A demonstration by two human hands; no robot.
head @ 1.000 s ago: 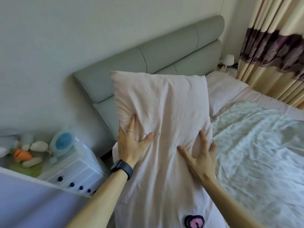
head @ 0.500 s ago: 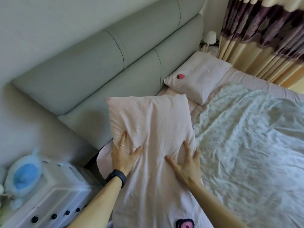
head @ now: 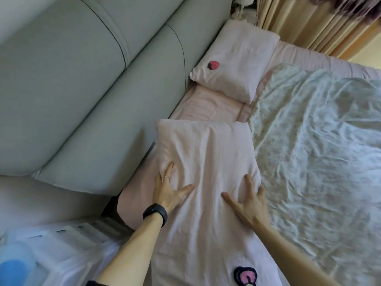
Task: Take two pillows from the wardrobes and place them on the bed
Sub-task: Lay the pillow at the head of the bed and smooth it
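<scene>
Two grips on one pillow: L grip & R grip both grasping near pillow, thumbs splayed on top, outer fingers dug into its sides. Soft, crumpled pale-pink fabric, rectangular shape. It sits over the pink-sheeted bed at the head end, beside padded grey-green headboard. 2nd pillow, same fabric w/ strawberry patch, lies further along, apart.

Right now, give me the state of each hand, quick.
Left hand: closed on the near pillow, gripping its left side.
Right hand: closed on the same pillow, gripping its right side.
</scene>
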